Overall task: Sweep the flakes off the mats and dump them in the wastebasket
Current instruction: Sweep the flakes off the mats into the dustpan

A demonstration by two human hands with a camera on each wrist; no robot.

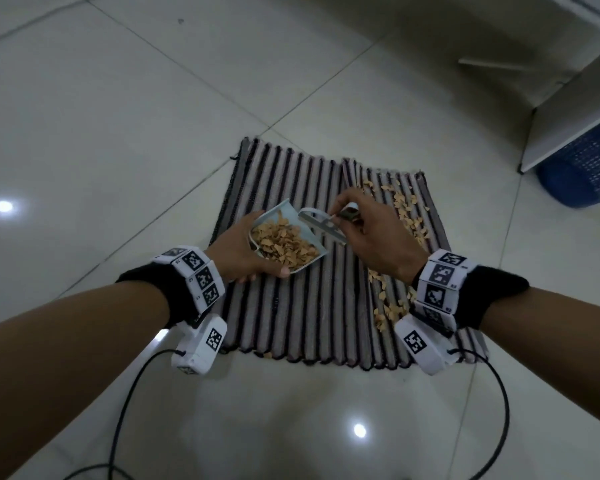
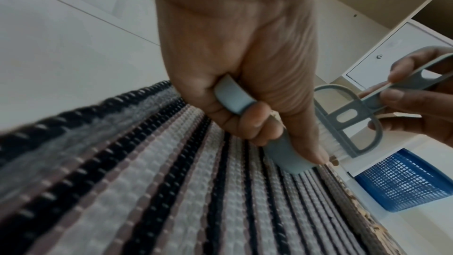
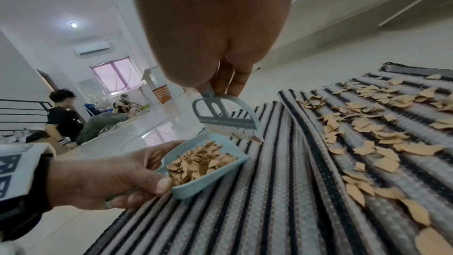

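Two striped mats lie side by side on the tile floor. The left mat (image 1: 284, 306) is nearly bare, while tan flakes (image 1: 404, 216) are scattered over the right mat (image 1: 433, 237). My left hand (image 1: 239, 251) grips a light blue dustpan (image 1: 284, 244) heaped with flakes, held low over the left mat. My right hand (image 1: 364, 226) pinches the handle of a small grey brush (image 1: 321, 225), with its bristles at the pan's open edge. In the right wrist view the brush (image 3: 225, 115) stands just above the dustpan (image 3: 206, 166). A blue mesh wastebasket (image 1: 582, 168) lies on its side at the far right.
A white cabinet (image 1: 568, 109) stands over the wastebasket at the right. Black cables (image 1: 129, 410) trail from both wrists across the floor near me. In the right wrist view, people (image 3: 66, 115) sit on the floor far behind. Bare tiles surround the mats.
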